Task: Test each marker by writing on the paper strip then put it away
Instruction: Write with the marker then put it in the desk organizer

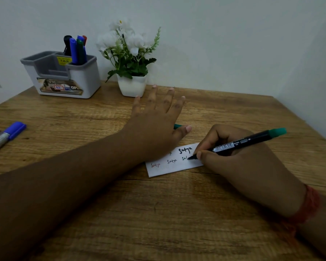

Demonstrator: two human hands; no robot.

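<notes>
The left grip (154,125) lies flat with fingers spread, pressing down the paper strip (174,161) on the wooden counter (139,213); a green sliver by its thumb may be the marker's cap. Far left, a blue-capped marker (7,136) lies on the counter, and behind it the organizer (64,76) holds several markers beside a potted white flower (129,59). The right grip (239,153) is clamped on a green-ended marker (239,143), its tip touching the strip mid-word.

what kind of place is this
Likely a home or office desk: a wooden table against a plain wall, a grey-and-white plastic desk organiser holding markers, and a small white pot of artificial white flowers.
</notes>
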